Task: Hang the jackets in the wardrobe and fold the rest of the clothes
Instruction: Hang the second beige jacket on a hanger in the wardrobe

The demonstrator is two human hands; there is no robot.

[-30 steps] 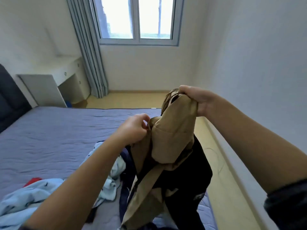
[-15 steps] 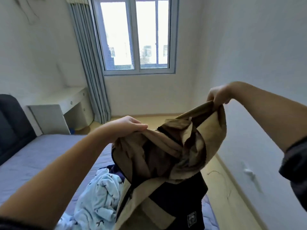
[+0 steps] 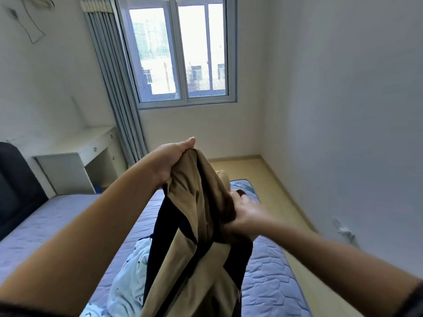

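The person is holding a tan and black jacket [image 3: 196, 225] up in the air over the bed [image 3: 270, 271], at 6 o'clock in the view. The left hand [image 3: 174, 156] is pinching the jacket's top edge, and its grip is closing tight on the cloth. The right hand [image 3: 247, 216] is sitting lower, at 3 o'clock of the jacket. Its grip is curling round a bunch of the cloth too, though it is looking a bit blurry. The jacket is hanging down between both arms. A light blue cloth [image 3: 130, 271] is lying on the bed at 8 o'clock of the jacket. A white desk [image 3: 75, 154] is standing at 9 o'clock. A window [image 3: 180, 53] is glowing at 12 o'clock.
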